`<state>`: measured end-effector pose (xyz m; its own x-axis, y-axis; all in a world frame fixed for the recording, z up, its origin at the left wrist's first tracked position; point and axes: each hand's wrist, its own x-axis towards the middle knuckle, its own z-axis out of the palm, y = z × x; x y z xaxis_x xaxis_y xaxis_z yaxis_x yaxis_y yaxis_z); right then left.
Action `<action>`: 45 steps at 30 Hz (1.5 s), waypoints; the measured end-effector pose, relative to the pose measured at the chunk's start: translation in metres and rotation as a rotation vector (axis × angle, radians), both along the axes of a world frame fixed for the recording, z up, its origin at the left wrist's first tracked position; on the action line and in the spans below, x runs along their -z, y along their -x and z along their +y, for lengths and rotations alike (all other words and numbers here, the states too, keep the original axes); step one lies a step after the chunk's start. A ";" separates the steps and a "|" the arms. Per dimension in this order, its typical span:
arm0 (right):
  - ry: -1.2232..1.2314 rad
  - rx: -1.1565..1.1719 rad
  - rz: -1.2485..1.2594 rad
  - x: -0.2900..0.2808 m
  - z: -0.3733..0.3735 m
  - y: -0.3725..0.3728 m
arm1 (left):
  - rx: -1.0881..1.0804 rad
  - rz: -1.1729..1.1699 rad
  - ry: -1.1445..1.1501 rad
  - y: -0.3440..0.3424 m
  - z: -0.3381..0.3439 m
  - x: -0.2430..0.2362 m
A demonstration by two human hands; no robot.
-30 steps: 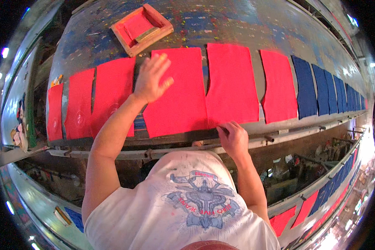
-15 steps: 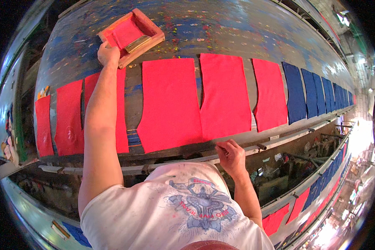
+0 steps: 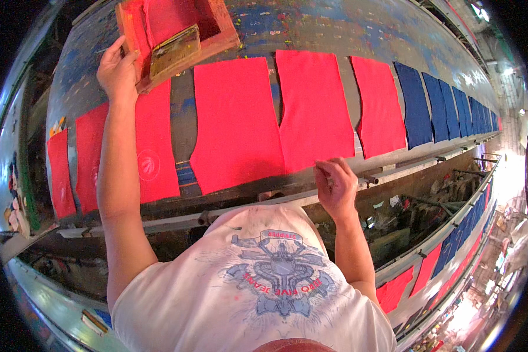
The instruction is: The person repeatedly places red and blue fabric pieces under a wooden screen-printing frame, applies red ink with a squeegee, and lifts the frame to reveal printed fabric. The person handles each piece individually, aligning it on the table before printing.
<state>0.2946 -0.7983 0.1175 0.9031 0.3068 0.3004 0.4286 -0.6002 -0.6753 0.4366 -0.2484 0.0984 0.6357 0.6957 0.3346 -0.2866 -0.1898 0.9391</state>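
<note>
My left hand [image 3: 118, 71] grips the left side of a red-stained wooden screen frame [image 3: 226, 30], which is lifted and tilted above the table [image 3: 311, 32]; a brownish squeegee-like bar [image 3: 176, 50] lies inside it. My right hand [image 3: 335, 186] is closed at the near edge of the red fabric panels [image 3: 234, 126], [image 3: 314, 111]; whether anything is between its fingers is hidden. Red panels to the left carry faint round prints [image 3: 148, 164], partly behind my left arm.
Another red panel [image 3: 376, 105] and a row of navy panels [image 3: 412, 105] run rightward. A metal rail with short pegs [image 3: 387, 176] follows the near edge. Behind me another long table holds red [image 3: 394, 287] and blue pieces. Small items [image 3: 57, 124] sit at the far left.
My left hand moved from over a red panel to the wooden frame, took hold and raised it toward the upper left. My right hand drew back from the fabric edge, then moved slightly rightward.
</note>
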 end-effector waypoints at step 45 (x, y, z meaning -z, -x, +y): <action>0.072 -0.214 0.520 0.059 -0.001 0.025 | 0.121 0.569 -0.265 0.245 -0.224 0.066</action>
